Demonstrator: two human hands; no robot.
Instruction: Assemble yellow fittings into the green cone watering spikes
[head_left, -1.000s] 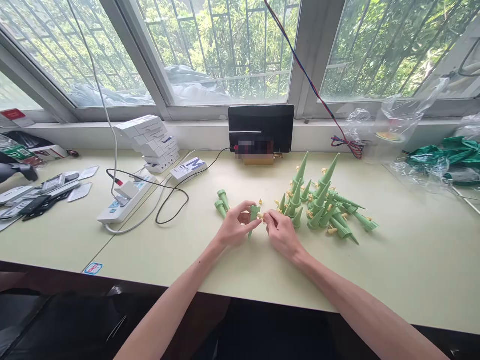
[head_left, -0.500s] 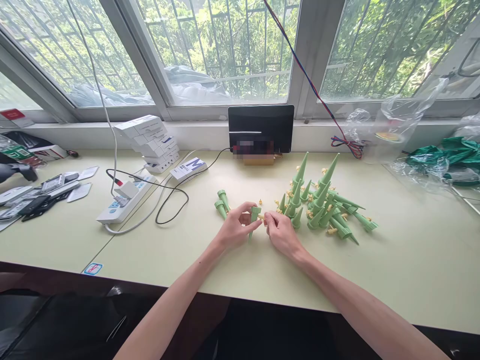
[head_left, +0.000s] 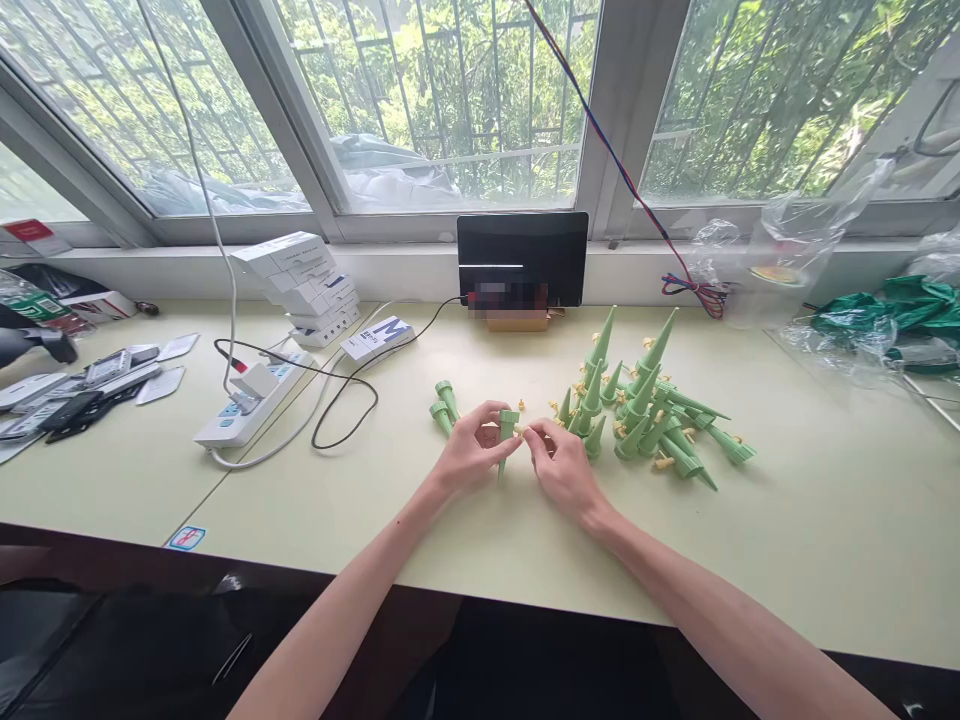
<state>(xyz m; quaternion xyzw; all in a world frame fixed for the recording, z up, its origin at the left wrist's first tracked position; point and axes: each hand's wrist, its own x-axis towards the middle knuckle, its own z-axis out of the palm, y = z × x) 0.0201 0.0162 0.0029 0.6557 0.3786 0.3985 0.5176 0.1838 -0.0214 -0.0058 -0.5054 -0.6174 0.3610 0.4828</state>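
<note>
My left hand (head_left: 471, 456) is closed on a green plastic cone spike (head_left: 507, 437), held point down over the pale green table (head_left: 315, 500). My right hand (head_left: 564, 465) pinches a small yellow fitting (head_left: 523, 431) against the side of that spike's top. Just right of my hands stands a pile of several green cone spikes (head_left: 645, 410) with small yellow pieces among them. Two more green spikes (head_left: 444, 403) lie just left of my left hand.
A dark tablet (head_left: 523, 258) leans on the window sill behind. A white power strip (head_left: 251, 395) with cables, a stack of white boxes (head_left: 296, 283) and flat items (head_left: 82, 385) lie at the left. Plastic bags (head_left: 877, 300) sit at the far right.
My hands stay together on the spike; the right fingers have shifted slightly at the yellow fitting. Nothing else has moved.
</note>
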